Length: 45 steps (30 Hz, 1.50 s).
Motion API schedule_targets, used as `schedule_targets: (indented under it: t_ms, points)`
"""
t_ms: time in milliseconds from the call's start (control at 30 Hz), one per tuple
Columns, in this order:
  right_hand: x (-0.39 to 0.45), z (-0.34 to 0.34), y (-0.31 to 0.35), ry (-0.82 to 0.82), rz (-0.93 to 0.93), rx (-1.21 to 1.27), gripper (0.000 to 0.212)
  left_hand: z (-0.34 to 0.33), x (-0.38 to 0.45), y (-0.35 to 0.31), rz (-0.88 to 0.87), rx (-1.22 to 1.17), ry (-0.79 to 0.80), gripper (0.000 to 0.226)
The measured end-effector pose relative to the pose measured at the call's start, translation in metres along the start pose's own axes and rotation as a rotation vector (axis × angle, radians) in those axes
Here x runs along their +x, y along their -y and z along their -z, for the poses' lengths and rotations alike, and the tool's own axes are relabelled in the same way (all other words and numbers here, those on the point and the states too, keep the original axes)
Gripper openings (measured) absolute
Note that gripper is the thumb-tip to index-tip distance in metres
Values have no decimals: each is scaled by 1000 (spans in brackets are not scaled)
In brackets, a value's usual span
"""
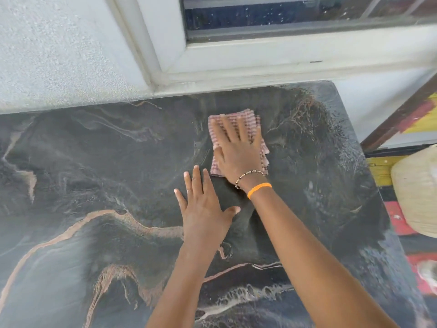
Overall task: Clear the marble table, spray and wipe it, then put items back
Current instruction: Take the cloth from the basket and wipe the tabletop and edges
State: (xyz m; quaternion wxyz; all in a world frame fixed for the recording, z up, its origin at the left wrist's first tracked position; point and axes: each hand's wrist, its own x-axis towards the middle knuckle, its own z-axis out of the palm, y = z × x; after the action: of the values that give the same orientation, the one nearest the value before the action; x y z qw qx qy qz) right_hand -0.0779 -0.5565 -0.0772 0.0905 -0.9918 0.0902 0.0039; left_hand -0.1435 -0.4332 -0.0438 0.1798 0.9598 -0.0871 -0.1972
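Note:
The dark marble table (94,174) with copper-coloured veins fills most of the view. A folded pink checked cloth (256,119) lies on it near the back edge, right of centre. My right hand (238,147) presses flat on the cloth with fingers spread; it wears a bead bracelet and an orange band at the wrist. My left hand (204,209) rests flat on the bare marble just in front and to the left of the cloth, fingers apart, holding nothing. The marble around the cloth looks streaked and wet.
A rough white wall (59,48) and a white window frame (236,58) run along the table's back edge. Past the table's right edge stand a pale woven object (416,190) and a red and yellow painted surface (399,221).

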Motion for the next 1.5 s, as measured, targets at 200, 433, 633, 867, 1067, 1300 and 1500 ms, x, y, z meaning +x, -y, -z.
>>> schedule_targets:
  t_ms: [200,433,633,867,1067,1300,1500]
  points:
    - [61,16,-67,26,11,-15,54,-10,5,-23,-43,50,64,113]
    - [56,39,-200,-50,-446,38,53,-9,4,-27,-25,84,98,118]
    - [-5,30,-179,-116,-600,41,55,-11,4,-28,-24,118,102,117]
    - [32,28,-155,-15,-280,-41,55,-12,3,-23,-53,122,76,116]
    - [51,48,-198,-4,-683,138,55,-12,4,-23,-50,117,65,117]
    - [-2,30,-148,-19,-513,30,56,-13,4,-21,-70,56,31,115]
    - [25,6,-17,39,-120,13,57,-7,-15,12,-54,-62,-121,109]
